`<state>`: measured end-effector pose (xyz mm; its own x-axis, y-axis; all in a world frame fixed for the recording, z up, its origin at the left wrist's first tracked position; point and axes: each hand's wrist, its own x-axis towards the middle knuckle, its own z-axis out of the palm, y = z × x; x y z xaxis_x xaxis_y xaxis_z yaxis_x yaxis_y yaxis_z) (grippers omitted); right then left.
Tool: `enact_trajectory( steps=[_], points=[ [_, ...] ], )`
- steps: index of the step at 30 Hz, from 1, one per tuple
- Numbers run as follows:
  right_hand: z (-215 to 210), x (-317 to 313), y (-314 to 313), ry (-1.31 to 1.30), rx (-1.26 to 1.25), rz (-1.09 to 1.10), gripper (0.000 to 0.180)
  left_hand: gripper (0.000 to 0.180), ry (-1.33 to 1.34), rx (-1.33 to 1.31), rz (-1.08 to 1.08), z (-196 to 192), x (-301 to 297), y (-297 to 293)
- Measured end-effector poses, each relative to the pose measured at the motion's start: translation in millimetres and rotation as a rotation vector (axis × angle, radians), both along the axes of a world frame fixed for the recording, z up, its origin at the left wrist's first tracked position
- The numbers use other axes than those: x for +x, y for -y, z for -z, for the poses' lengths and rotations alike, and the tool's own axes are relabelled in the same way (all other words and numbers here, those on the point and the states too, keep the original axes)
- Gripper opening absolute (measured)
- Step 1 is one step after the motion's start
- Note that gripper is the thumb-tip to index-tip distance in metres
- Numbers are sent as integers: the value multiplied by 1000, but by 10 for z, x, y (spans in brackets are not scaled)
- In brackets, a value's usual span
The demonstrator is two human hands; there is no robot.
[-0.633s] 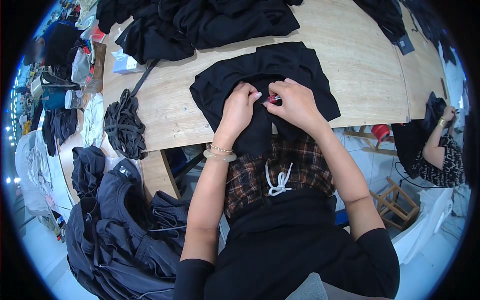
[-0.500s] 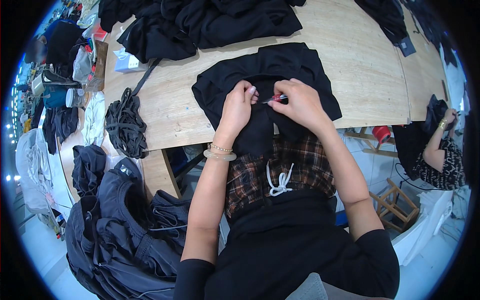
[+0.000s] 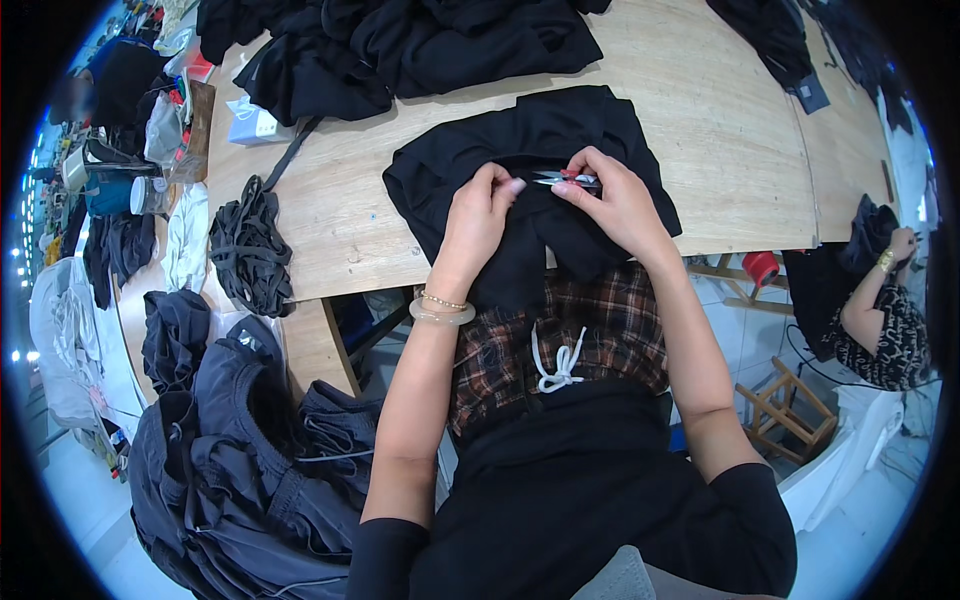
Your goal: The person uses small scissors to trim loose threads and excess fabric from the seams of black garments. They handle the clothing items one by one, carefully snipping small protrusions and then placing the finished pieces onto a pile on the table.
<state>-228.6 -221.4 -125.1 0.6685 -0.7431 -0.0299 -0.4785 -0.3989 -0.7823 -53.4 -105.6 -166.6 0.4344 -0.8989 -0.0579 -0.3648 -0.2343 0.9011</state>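
Note:
A black garment (image 3: 515,245) lies bunched at the table's front edge, partly hanging over it toward my lap. My right hand (image 3: 622,208) holds small thread snips (image 3: 572,179) with red on the handle. Their blades are spread and point left, just above the garment. Facing them, my left hand (image 3: 474,228) rests over the cloth beside a folded edge, thumb and forefinger pinched together. What lies in that pinch is too small to tell. A small gap separates the blade tips from the left fingertips.
More black garments (image 3: 470,40) are heaped at the table's far side. A tissue box (image 3: 256,124) and a bundle of dark straps (image 3: 250,245) sit at left. Dark clothing (image 3: 230,450) is piled below them. At right are a wooden stool (image 3: 790,410) and another person's arm (image 3: 868,290).
The snips have shifted up and slightly right, and their blades now show spread apart. My right hand has turned around them. The left fingers have loosened slightly and moved little.

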Motion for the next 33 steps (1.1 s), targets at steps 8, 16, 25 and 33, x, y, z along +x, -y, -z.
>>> enact_trajectory(
  steps=[8,16,25,33],
  points=[
    [-1,-28,-4,-86,-288,-106,33,8,232,-151,64,45,18,3],
    [62,64,-38,-77,-434,-127,30,7,170,-80,46,4,7,35],
    [-20,201,-17,-199,-403,-215,29,8,170,-65,51,3,12,36],
    [21,198,13,-212,-372,-245,31,10,75,-33,37,-13,7,58]
  ],
)
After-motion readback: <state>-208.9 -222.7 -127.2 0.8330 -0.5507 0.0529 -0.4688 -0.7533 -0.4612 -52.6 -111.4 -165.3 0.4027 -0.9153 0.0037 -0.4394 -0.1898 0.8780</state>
